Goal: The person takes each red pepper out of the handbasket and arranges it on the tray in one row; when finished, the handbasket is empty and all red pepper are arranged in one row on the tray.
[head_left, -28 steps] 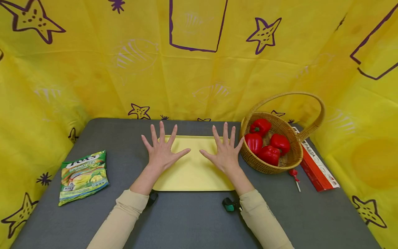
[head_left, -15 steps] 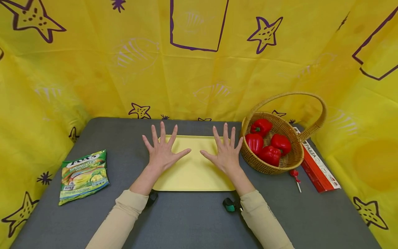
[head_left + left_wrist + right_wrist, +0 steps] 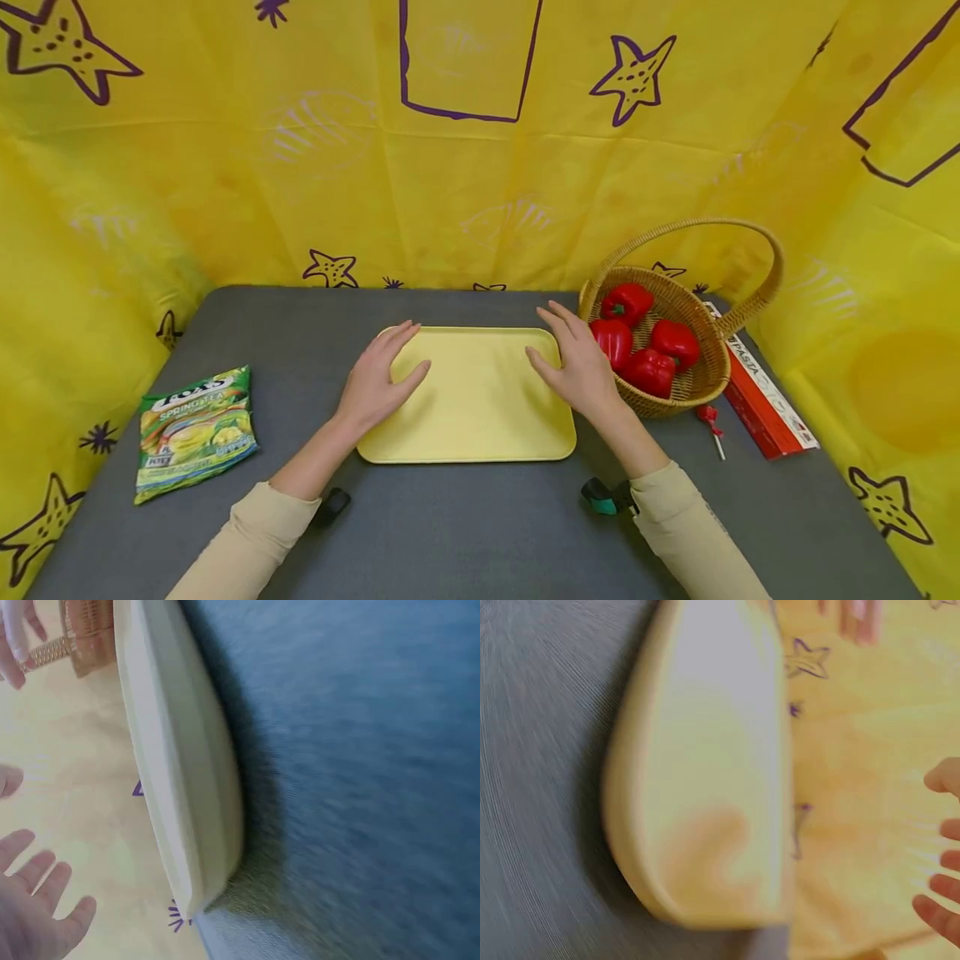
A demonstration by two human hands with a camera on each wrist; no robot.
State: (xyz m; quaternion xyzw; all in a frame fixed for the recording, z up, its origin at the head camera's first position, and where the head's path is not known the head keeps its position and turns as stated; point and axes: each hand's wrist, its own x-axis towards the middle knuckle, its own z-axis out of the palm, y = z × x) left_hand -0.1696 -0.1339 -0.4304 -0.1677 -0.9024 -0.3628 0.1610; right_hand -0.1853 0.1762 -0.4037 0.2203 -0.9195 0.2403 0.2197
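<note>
A pale yellow tray (image 3: 472, 400) lies on the grey table between my two hands. My left hand (image 3: 378, 379) hovers over its left edge, fingers relaxed and thumb apart, holding nothing. Over the tray's right edge is my right hand (image 3: 577, 362), loosely bent, also holding nothing. In the left wrist view the left hand (image 3: 37, 907) shows apart from the tray's side (image 3: 180, 750). The right wrist view is blurred; the fingertips (image 3: 941, 907) appear at its right edge, away from the tray (image 3: 712, 765).
Right of the tray stands a wicker basket (image 3: 708, 375) with several red bell peppers (image 3: 651, 372). Beside it lie a red lollipop (image 3: 710, 421) and a red-and-white pasta box (image 3: 761, 400). A green Fox's candy bag (image 3: 197, 437) lies at the left. Yellow cloth (image 3: 450, 192) hangs behind.
Both hands have moved apart, the left one leftward and the right one rightward. Their widely spread fingers have relaxed and turned inward. The objects on the table have stayed put.
</note>
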